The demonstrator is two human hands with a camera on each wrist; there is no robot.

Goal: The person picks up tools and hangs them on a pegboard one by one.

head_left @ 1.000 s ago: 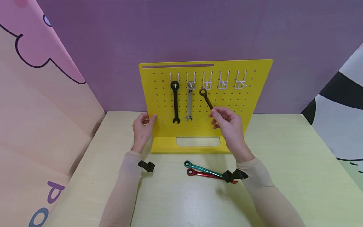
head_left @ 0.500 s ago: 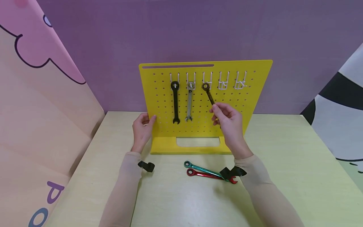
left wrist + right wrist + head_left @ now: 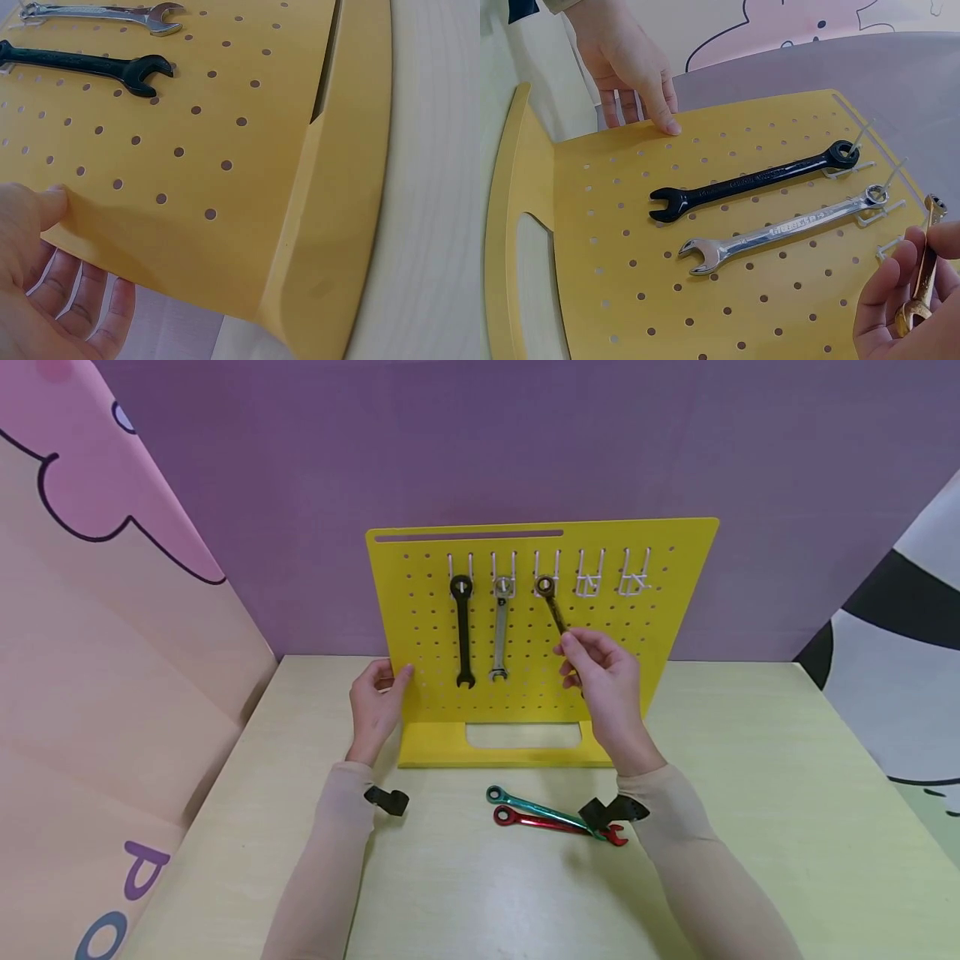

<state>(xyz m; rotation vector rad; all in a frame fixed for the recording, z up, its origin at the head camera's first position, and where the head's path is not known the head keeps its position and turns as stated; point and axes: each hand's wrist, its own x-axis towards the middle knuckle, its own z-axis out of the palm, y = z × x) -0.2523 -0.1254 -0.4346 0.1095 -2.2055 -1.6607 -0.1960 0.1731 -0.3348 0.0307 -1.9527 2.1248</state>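
Observation:
A yellow pegboard [image 3: 430, 693] stands upright on the table. My left hand [image 3: 375, 703] holds its left edge, thumb on the front face and fingers [image 3: 120, 304] behind. My right hand [image 3: 611, 697] pinches a bronze-gold combination wrench [image 3: 553, 608] by its shank, tilted with the ring end up. That ring overlaps the third white hook in the head view. In the right wrist view the wrench's open end [image 3: 911, 318] shows by the palm. A black combination wrench [image 3: 463, 635] and a silver one [image 3: 500, 639] hang by their rings from the first two hooks.
A green wrench [image 3: 536, 807] and a red wrench [image 3: 525, 819] lie partly crossed on the table before the board, below my right wrist. Two more white hooks [image 3: 588, 583] project at the board's right. A purple wall [image 3: 540, 443] rises behind.
My right hand has raised the bronze-gold wrench slightly and shifted it right, bringing its ring up to the third hook. In the last half second it barely moved. My left hand stays at the board's edge.

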